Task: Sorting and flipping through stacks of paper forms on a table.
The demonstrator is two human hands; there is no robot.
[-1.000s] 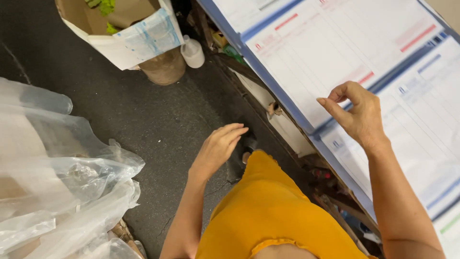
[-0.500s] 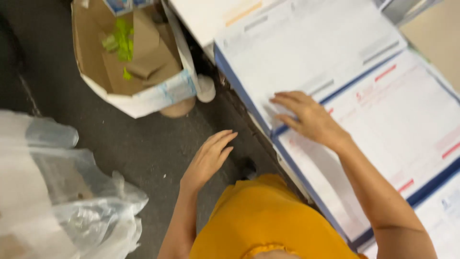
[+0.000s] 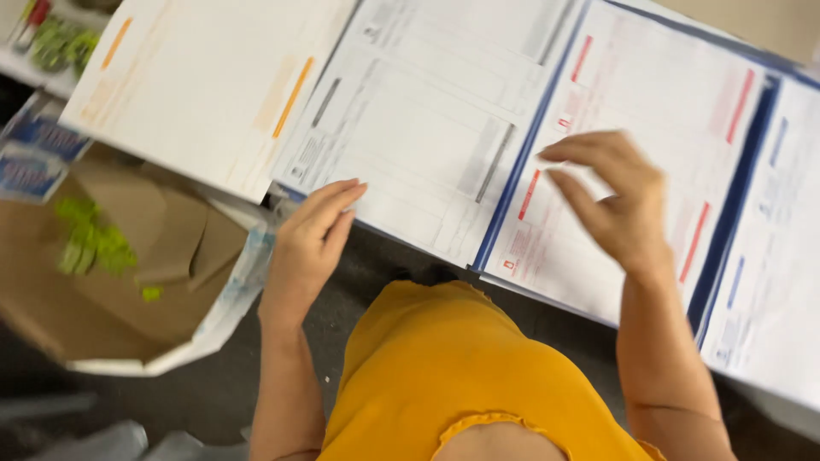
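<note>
The person stood at a worktop covered w/ big printed sheets laid side by side. Their left hand (image 3: 312,239) was flat-ish, fingers together & stretched out, tips resting on the near edge of a grey-and-white printed sheet (image 3: 427,128) in the middle of the spread; nothing gripped, hand loose & unclenched. Their right hand (image 3: 611,201) hung just above the next sheet along, a white form w/ red bars (image 3: 649,94), fingers curled down, thumb & forefinger apart; it held nothing, though the blur made it hard to say if the fingertips touched the paper or hovered over it. A dark blue strip (image 3: 530,154) ran between those two sheets, & another blue band (image 3: 735,196) sat right of the red-barred form, before a third pale sheet w/ blue marks (image 3: 769,282) at the far right. Left of the grey sheet lay a cream sheet w/ orange stripes (image 3: 196,85), overlapping its edge. Below the worktop, on the person's left, sat an open cardboard box (image 3: 128,273) w/ green scraps (image 3: 90,243) inside, on a dark floor (image 3: 213,393). Their orange top (image 3: 461,376) filled the bottom centre. Whole view was soft w/ motion blur.
</note>
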